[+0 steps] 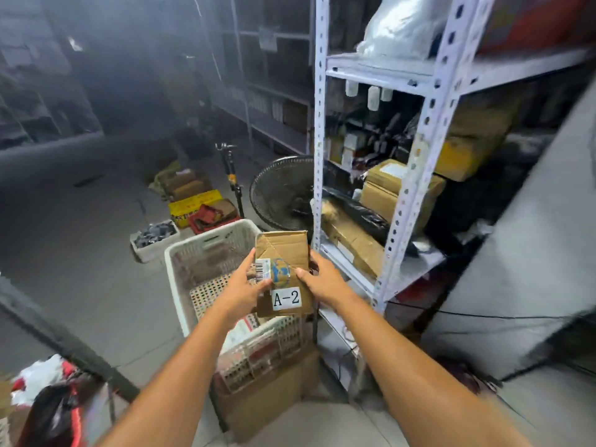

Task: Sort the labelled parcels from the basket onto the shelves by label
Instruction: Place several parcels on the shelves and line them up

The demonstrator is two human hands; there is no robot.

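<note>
A flat cardboard parcel [283, 253] with a white label reading A-2, a barcode sticker and a blue globe logo is held above the white plastic basket [180, 275]. My left hand [242, 291] grips its left edge, thumb on the barcode sticker. My right hand [322, 282] grips its right edge, thumb on the face. More parcels lie low in the basket, partly hidden by my arms. The white metal shelving unit [416, 188] stands just right of the parcel, its shelves carrying brown boxes and a black wrapped package.
The basket rests on a cardboard box [267, 401]. A black floor fan [283, 195] stands behind it. Yellow and red crates and a small white tub [154, 237] line the floor further back. A red and black bag [54, 411] lies bottom left. Grey concrete floor spreads to the left.
</note>
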